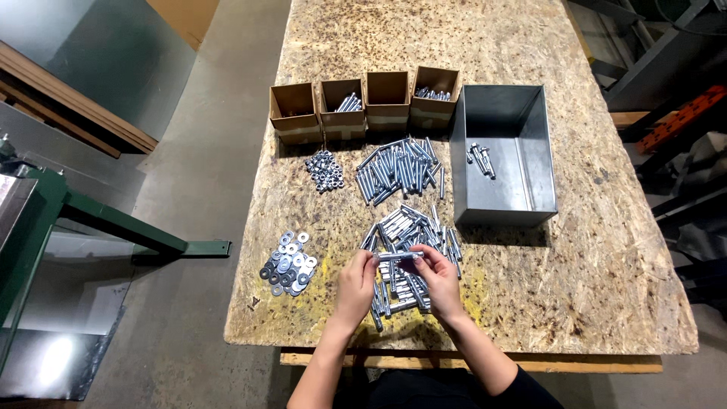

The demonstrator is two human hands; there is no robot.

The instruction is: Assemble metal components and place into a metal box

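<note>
Two hands raised, left hand (356,282), right hand (438,274), pinching bolt (398,257) level

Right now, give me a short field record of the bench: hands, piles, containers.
Left hand: grips one end of a single bolt
Right hand: grips the other end of that bolt
Under hands: near bolt pile
Far bolt pile: in front of the boxes
Nuts: small heap, left of far pile
Washers: heap left of the left hand
Cardboard boxes: four in a row, two show metal parts
Metal bin: a few bolts inside
Table: chipboard top
</note>
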